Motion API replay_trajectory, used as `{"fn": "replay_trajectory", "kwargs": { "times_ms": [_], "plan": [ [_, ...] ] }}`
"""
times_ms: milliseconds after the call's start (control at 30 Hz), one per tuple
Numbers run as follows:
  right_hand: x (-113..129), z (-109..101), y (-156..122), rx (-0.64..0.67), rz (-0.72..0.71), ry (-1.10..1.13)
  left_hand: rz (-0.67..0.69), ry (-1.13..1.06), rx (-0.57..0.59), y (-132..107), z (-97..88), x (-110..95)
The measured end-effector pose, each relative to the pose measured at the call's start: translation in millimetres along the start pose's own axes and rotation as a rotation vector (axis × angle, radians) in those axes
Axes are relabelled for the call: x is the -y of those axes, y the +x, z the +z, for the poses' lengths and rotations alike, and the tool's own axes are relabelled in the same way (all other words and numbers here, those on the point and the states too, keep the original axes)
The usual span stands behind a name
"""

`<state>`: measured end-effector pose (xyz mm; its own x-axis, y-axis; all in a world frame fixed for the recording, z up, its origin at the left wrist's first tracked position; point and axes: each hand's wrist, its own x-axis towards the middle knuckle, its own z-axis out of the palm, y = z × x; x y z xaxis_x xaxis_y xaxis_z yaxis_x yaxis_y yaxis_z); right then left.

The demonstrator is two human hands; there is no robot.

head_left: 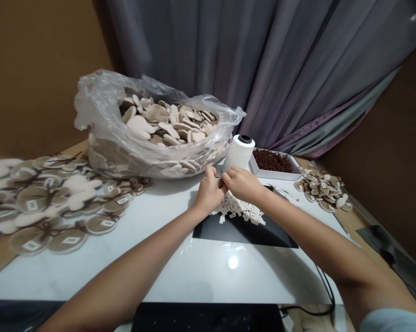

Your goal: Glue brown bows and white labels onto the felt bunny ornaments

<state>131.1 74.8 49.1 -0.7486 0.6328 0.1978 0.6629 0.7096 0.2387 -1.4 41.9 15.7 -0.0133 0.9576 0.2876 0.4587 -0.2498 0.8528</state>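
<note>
My left hand (209, 191) and my right hand (241, 184) meet over a white table (180, 269), their fingertips close together. Whatever they pinch is too small to tell. Just behind them stands a white thread cone (239, 153) with a black top. Below my hands, a heap of small white paper tags (238, 210) lies on a black mat (244, 233). My wrists partly hide the heap.
A clear plastic bag (159, 133) holds several beige rabbit-shaped cutouts. Tagged round pieces with brown ties (52, 207) spread across the left. A white box of brown strands (272, 163) sits at the back, with a smaller tagged pile (321, 190) to its right.
</note>
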Motion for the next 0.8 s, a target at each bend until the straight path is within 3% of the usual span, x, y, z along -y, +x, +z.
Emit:
{"fn": "replay_trajectory", "kwargs": {
  "times_ms": [200,333,467,567,633,733,800],
  "plan": [
    [-16,6,1,-0.019,0.166,0.017,0.003,-0.382,0.169,-23,5.3,-15],
    [3,13,-29,-0.088,0.171,0.020,-0.053,-0.723,0.108,-22,1.4,-11],
    [26,12,-71,-0.178,0.156,0.081,-0.126,-0.810,0.049,-23,2.2,-8],
    [32,5,-92,-0.341,0.184,0.392,-0.162,-0.829,0.106,-31,6.0,-10],
    [33,4,-96,-0.429,0.333,0.744,-0.181,-0.825,0.157,-37,8.8,-12],
    [38,11,-92,-0.377,0.573,1.334,-0.212,-0.777,0.246,-46,13.7,-13],
    [43,18,-87,-0.326,0.624,1.539,-0.214,-0.745,0.297,-50,17.4,-12]
  ]
}}
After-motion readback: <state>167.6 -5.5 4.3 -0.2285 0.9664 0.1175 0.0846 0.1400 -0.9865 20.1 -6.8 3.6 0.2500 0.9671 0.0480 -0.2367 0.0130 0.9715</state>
